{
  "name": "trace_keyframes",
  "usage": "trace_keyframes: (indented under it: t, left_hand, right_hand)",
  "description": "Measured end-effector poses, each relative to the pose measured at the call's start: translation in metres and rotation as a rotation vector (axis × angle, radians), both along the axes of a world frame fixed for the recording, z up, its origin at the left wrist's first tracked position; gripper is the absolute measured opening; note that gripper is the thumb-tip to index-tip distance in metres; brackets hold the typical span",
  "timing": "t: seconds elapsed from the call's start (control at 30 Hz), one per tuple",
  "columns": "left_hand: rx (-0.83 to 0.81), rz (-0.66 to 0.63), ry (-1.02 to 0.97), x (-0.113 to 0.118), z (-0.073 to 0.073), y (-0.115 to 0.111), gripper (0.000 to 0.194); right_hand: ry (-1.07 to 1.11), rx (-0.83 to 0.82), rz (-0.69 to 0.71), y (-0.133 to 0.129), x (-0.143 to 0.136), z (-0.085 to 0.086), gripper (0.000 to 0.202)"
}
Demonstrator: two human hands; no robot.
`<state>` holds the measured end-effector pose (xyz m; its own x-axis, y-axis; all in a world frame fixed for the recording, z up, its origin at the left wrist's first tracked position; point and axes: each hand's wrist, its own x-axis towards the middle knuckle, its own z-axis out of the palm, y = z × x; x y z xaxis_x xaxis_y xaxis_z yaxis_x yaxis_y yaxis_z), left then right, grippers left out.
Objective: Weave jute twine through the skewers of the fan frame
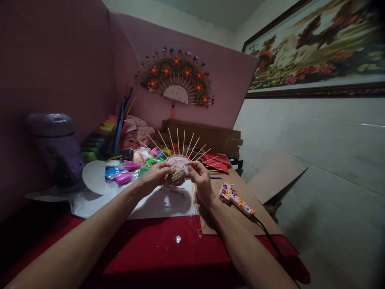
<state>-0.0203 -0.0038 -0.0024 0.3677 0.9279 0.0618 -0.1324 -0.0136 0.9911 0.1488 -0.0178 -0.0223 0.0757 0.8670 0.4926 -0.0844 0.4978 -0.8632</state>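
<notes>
Left grip (162, 171) grasps a brown twine ball (177, 178); right grip (198, 173) pinches the edge of the pink-spotted white semicircle (178, 161) with pale wooden sticks (178, 140). Probably winding; next calls for taut twine.

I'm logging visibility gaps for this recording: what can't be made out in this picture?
All in the head view:
Lower edge of the spotted half-circle: partly hidden by the twine bundle and left hand.
What the fingertips of the right hand touch: too small to tell.
Rest of the framed picture: cut off by the picture's edges.
Figure on the purple bottle: too dark.
Black cord, far end: lost in shadow.
</notes>
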Motion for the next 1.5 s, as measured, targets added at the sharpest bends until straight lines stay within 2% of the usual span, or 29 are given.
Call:
trace_keyframes:
  t: [0.1,0.17,0.37,0.53,0.63,0.7,0.77,0.9,0.97,1.0,1.07,1.13,1.3,1.5]
  left_hand:
    - [-0.026,-0.018,-0.034,0.001,0.0,0.0,0.024]
    - [-0.042,-0.016,-0.052,0.001,-0.001,0.0,0.021]
    - [-0.072,0.08,-0.068,0.001,-0.001,0.003,0.009]
    - [-0.107,0.072,-0.029,0.002,-0.003,0.002,0.011]
    - [-0.096,0.052,0.036,0.003,-0.006,0.001,0.021]
    - [-0.049,0.068,0.092,0.003,-0.005,0.001,0.031]
    - [0.042,0.155,0.136,0.003,-0.003,0.002,0.036]
    - [0.314,0.484,0.146,-0.001,0.006,0.002,0.019]
    - [0.483,0.573,0.194,-0.002,0.01,-0.002,0.008]
    - [0.595,0.582,0.261,-0.002,0.01,-0.004,0.004]
    - [0.765,0.519,0.409,0.0,0.009,-0.009,0.005]
    - [0.847,0.457,0.525,0.004,0.006,-0.012,0.008]
    - [0.873,0.516,0.641,0.01,0.0,-0.014,0.009]
    - [0.769,0.466,0.63,0.012,-0.001,-0.015,0.008]
  right_hand:
    - [-0.193,0.155,0.061,-0.003,0.0,0.001,0.026]
    - [-0.303,0.223,0.052,-0.004,-0.001,0.002,0.029]
    - [-0.469,0.275,-0.009,-0.007,-0.004,0.001,0.018]
    - [-0.468,0.285,-0.076,-0.008,-0.006,0.0,0.016]
    - [-0.391,0.249,-0.057,-0.006,-0.006,-0.001,0.018]
    - [-0.34,0.202,-0.016,-0.004,-0.005,-0.003,0.02]
    - [-0.324,0.162,0.021,-0.002,-0.005,-0.005,0.02]
    - [-0.373,0.121,-0.013,0.002,-0.004,-0.009,0.02]
    - [-0.386,0.117,-0.061,0.004,-0.003,-0.012,0.02]
    - [-0.389,0.124,-0.086,0.004,-0.003,-0.012,0.019]
    - [-0.394,0.15,-0.146,0.005,-0.003,-0.013,0.017]
    - [-0.419,0.185,-0.212,0.003,-0.003,-0.013,0.015]
    - [-0.559,0.329,-0.333,-0.005,-0.003,-0.009,0.009]
    - [-0.649,0.404,-0.387,-0.009,-0.004,-0.009,0.007]
